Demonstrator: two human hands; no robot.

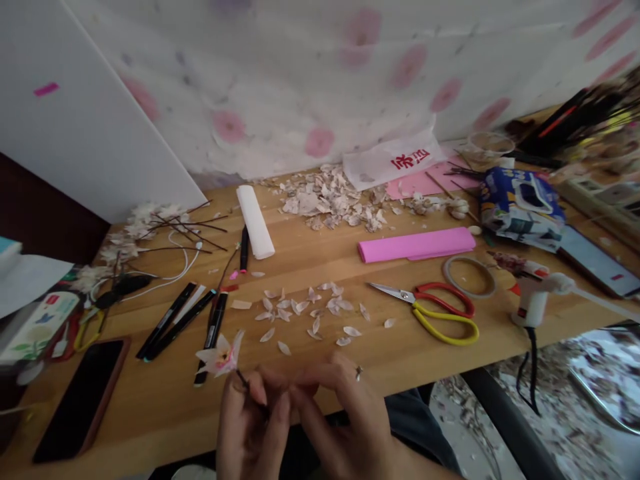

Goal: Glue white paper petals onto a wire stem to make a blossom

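My left hand [250, 423] is closed in a pinch on the dark stem of a small pink and white paper flower [221, 357], held just above the front edge of the wooden table [350, 287]. My right hand [345, 420] is curled close against the left, its fingers pressed together at the stem's lower end; what they grip is hidden. Several loose white petals [305, 317] lie scattered on the table just beyond my hands.
Red and yellow scissors [435, 310], a tape ring [469, 275], a glue gun [533, 293] and folded pink paper [415, 244] lie right. Black markers [180, 320] and a dark phone [83, 400] lie left. A white paper roll [255, 230], a petal heap [335, 197] and finished flower stems [150, 233] sit farther back.
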